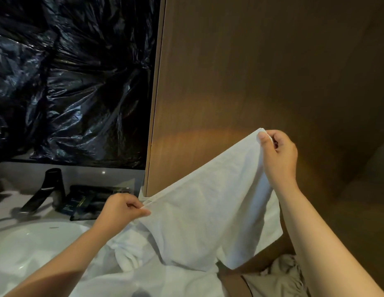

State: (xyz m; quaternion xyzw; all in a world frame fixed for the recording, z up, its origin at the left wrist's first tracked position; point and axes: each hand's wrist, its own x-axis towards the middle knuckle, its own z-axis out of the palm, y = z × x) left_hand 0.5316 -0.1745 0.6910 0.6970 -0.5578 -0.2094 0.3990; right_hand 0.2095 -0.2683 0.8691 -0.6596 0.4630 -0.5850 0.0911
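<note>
At lower left the basin (26, 243) lies just beside your left hand (122, 211), which pinches the hem of the white cloth (208, 206) at centre; a black faucet (47, 189) and dark packets (86, 202) crowd the tabletop (49, 215) behind it; the wooden panel (251, 82) stands close behind the cloth; your right hand (279, 155) pinches its raised corner, centre right.

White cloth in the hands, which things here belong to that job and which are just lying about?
In the job: white cloth, left hand pinching its edge, right hand pinching a raised corner.
Lying about: black tap, dark packets, sink, black plastic sheet, wood panel, beige cloth.
</note>
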